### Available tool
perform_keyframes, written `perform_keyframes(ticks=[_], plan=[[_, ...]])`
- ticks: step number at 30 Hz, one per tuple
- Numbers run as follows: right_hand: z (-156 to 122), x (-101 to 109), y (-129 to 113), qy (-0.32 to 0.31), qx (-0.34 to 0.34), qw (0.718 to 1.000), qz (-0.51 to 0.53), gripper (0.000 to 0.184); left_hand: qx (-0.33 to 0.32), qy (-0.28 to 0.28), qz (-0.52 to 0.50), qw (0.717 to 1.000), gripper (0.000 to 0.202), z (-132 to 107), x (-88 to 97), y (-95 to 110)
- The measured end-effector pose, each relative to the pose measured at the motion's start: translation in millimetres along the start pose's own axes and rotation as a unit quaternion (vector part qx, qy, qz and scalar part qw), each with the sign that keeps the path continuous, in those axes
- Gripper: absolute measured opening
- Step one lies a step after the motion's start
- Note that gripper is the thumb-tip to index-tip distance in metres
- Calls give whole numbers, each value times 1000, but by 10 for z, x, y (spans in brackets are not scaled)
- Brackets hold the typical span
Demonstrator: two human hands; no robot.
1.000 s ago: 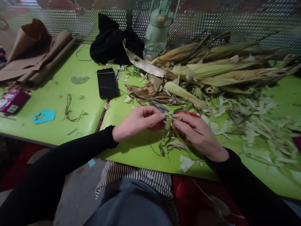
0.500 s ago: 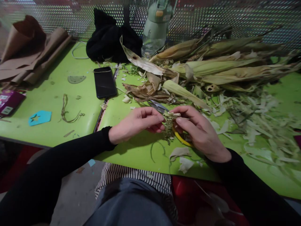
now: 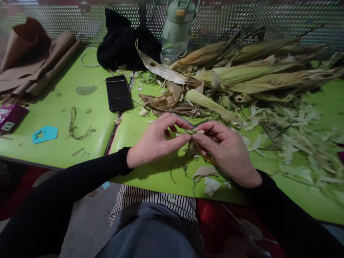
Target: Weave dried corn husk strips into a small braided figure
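Left hand (image 3: pixel 157 141) and right hand (image 3: pixel 227 152) meet just above the green table (image 3: pixel 67 143). Each pinches one end of the braided corn-husk strip (image 3: pixel 192 131) between thumb and forefinger. Corn ears (image 3: pixel 249 77) lie behind, and a smartphone (image 3: pixel 118 93) lies to the left.

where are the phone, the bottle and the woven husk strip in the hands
phone (image 3: pixel 118 93), head view, middle of its dark screen
bottle (image 3: pixel 176 33), head view, pale green body
woven husk strip (image 3: pixel 192 132), head view, its exposed top end
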State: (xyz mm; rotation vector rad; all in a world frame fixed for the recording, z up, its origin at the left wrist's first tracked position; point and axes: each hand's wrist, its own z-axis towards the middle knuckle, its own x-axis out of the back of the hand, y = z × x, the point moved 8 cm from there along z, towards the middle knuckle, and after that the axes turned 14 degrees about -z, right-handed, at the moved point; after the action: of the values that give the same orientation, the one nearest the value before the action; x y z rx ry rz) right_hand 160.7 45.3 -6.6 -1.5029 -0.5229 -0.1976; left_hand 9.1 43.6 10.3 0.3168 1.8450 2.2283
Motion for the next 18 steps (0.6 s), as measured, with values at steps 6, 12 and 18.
perform_keyframes(ticks=[6, 12, 18], plan=[[9, -58, 38, -13, -17, 999, 31, 19, 82, -30, -81, 993, 27, -15, -77, -136], [-44, 144, -12, 21, 20, 995, -95, 29, 163, -48, -228, 959, 28, -56, -182, -359], [-103, 465, 132, -43, 90, 850, -518, 43, 175, -25, -263, 948, 24, -58, -99, -335]])
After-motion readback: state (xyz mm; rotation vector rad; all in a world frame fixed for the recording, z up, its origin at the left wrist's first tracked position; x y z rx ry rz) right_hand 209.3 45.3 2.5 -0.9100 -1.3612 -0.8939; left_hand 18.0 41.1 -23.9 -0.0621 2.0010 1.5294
